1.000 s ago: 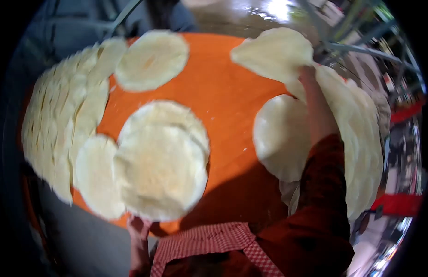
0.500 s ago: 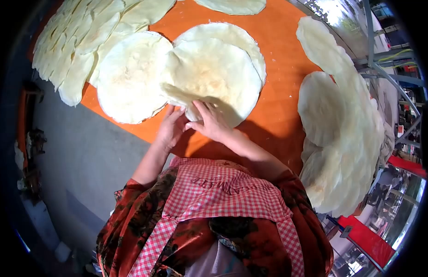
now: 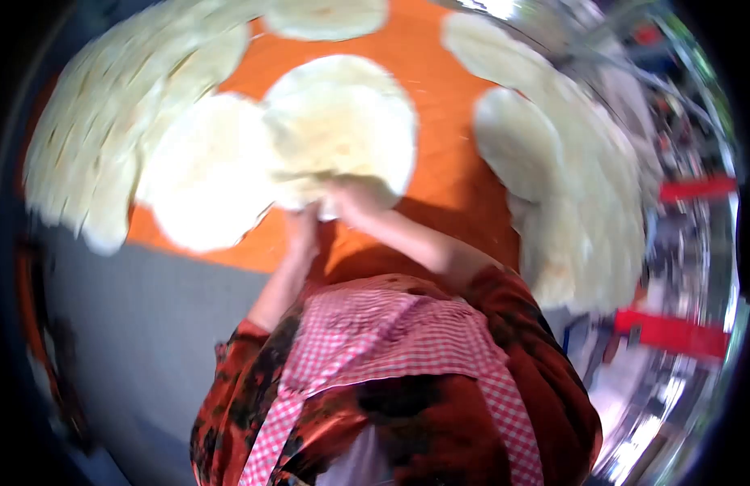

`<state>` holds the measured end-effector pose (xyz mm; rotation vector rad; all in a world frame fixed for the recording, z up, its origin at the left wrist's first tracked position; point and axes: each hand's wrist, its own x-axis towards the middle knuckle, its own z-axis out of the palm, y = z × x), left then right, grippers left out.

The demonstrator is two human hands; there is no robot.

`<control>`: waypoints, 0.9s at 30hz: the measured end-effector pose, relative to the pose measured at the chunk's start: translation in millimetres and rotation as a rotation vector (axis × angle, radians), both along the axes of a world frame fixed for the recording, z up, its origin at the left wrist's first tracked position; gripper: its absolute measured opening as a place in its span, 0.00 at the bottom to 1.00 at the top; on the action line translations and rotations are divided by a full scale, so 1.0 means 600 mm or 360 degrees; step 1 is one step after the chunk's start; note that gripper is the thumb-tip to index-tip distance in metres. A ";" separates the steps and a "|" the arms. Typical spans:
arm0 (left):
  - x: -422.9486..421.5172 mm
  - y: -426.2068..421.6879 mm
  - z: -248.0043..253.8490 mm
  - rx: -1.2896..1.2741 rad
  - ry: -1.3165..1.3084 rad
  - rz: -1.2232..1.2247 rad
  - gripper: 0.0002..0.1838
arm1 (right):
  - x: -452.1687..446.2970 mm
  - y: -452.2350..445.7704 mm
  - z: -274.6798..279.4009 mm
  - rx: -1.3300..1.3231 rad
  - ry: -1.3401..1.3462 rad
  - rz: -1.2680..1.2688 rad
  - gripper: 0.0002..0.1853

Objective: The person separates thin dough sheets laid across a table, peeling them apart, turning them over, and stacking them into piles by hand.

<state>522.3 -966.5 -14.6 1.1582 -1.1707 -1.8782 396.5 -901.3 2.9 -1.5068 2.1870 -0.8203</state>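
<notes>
A round, thin flatbread [image 3: 343,121] lies on the orange table [image 3: 448,121] in front of me, its near edge lifted and rumpled. My left hand [image 3: 303,225] is closed at that near edge, with its fingers partly hidden and blurred. Just to the right, my right hand [image 3: 355,201] reaches over the same edge, its fingers bent round the bread. Motion smears both hands, so the fingertips are hard to make out. Against the left side of this bread lies another pale round flatbread [image 3: 209,174], partly overlapped.
Overlapping flatbreads [image 3: 91,138] cover the table's left end. More overlapping breads [image 3: 585,194] line its right side, and another round [image 3: 326,16] lies at the far edge. Grey floor [image 3: 140,300] shows at left. Red objects [image 3: 675,334] and metal framing stand beyond the right side.
The view has turned and blurred, shifting the breads at right leftward in the picture. Both hands remain at the flatbread's near edge.
</notes>
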 end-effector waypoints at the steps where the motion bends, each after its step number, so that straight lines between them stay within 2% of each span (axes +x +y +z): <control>1: 0.010 -0.010 0.015 0.0114 -0.0129 -0.0102 0.24 | 0.012 0.002 0.136 0.0419 -0.0879 -0.0300 0.17; 2: 0.019 -0.034 -0.014 0.0116 0.0095 -0.0149 0.22 | -0.004 0.007 0.162 0.0267 -0.0311 -0.0222 0.15; 3: 0.028 -0.068 0.012 0.0318 -0.0448 -0.0125 0.21 | -0.041 -0.020 0.068 -0.0359 -0.0031 -0.0258 0.13; 4: 0.051 -0.092 0.041 0.0286 -0.0200 -0.0194 0.19 | -0.068 -0.024 0.118 -0.0193 -0.0241 -0.0604 0.09; 5: 0.080 -0.123 0.047 0.0343 0.0133 -0.0220 0.16 | -0.107 -0.008 0.171 -0.0217 -0.0377 -0.0643 0.07; 6: 0.106 -0.170 0.037 0.0360 0.0232 -0.0391 0.13 | -0.149 0.024 0.227 -0.0209 -0.0585 -0.0780 0.06; 8: 0.149 -0.243 0.045 0.0368 0.0187 -0.0371 0.14 | -0.222 0.112 0.272 -0.0535 -0.0895 -0.0798 0.11; 9: 0.166 -0.280 0.034 0.0371 0.0111 -0.0376 0.14 | -0.246 0.174 0.283 -0.0555 -0.0919 -0.0759 0.12; 10: 0.178 -0.303 0.040 0.0387 0.0119 -0.0466 0.16 | -0.264 0.235 0.282 -0.0569 -0.0943 -0.0715 0.14; 11: 0.174 -0.304 0.060 0.0415 0.0080 -0.0478 0.16 | -0.274 0.291 0.254 -0.0584 -0.0965 -0.0880 0.16; 12: 0.170 -0.302 0.077 0.0442 0.0041 -0.0489 0.16 | -0.279 0.346 0.232 -0.0221 -0.0873 -0.1092 0.19; 13: 0.168 -0.300 0.079 0.0472 0.0065 -0.0542 0.15 | -0.260 0.390 0.203 -0.0235 -0.0526 -0.1173 0.20; 15: 0.190 -0.338 0.048 0.0460 -0.0090 -0.0647 0.14 | -0.239 0.499 0.091 -0.0145 -0.0231 -0.1405 0.23; 16: 0.188 -0.352 0.039 0.0448 -0.0170 -0.0708 0.14 | -0.236 0.545 0.038 -0.0042 -0.0287 -0.1561 0.25; 17: 0.177 -0.324 0.082 0.0469 -0.0198 -0.0635 0.16 | -0.217 0.558 0.041 0.0049 -0.0213 -0.1482 0.25; 18: 0.181 -0.341 0.089 0.0399 -0.0360 -0.0659 0.17 | -0.198 0.568 0.055 0.0133 -0.0136 -0.1408 0.24; 19: 0.177 -0.362 0.085 0.0447 -0.0186 -0.0748 0.18 | -0.191 0.573 0.083 0.0217 -0.0048 -0.1330 0.24; 20: 0.176 -0.378 0.080 0.0509 -0.0026 -0.0831 0.19 | -0.184 0.572 0.108 -0.0002 0.0009 -0.1334 0.23; 21: 0.177 -0.384 0.088 0.0485 -0.0046 -0.0796 0.21 | -0.168 0.555 0.138 -0.0214 0.0056 -0.1331 0.21; 23: 0.159 -0.358 0.125 0.0428 -0.0105 -0.0824 0.19 | -0.154 0.553 0.196 -0.0388 -0.0172 -0.1342 0.20; 25: 0.158 -0.373 0.123 0.0343 -0.0244 -0.0809 0.21 | -0.159 0.615 0.243 -0.0315 -0.0740 -0.1365 0.19; 26: 0.154 -0.373 0.130 0.0343 -0.0213 -0.0856 0.22 | -0.177 0.665 0.220 -0.0215 -0.0298 -0.1286 0.21; 27: 0.149 -0.366 0.139 0.0343 -0.0177 -0.0896 0.23 | -0.174 0.698 0.218 -0.0001 -0.0157 -0.1464 0.22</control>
